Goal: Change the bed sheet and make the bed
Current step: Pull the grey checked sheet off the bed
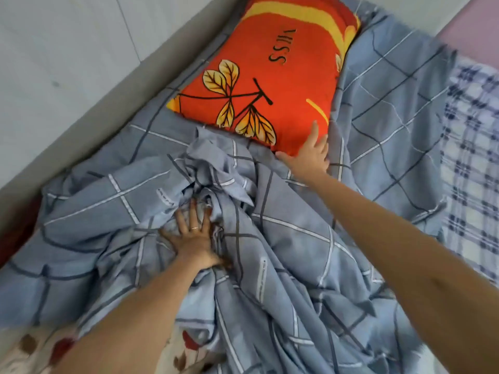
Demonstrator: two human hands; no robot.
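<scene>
Blue-grey checked sheet lies bunched mid-bed under the left hand, fingers spread flat; beyond, the right hand, fingers apart, touches a corner of the orange pillow. Shoving that pillow could drag the sheet crooked.

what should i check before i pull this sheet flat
1. Pillow off the sheet: not ok, it lies on the sheet at the head end, with the right hand resting on its near corner.
2. Sheet smooth: not ok, it is bunched in folds in the middle, under the left hand.
3. Grip on the sheet: not ok, the left hand presses with spread fingers and grips nothing.
4. Near left corner covered: not ok, flowered fabric shows there.
5. Right edge free of the checked cloth: cannot tell.
</scene>
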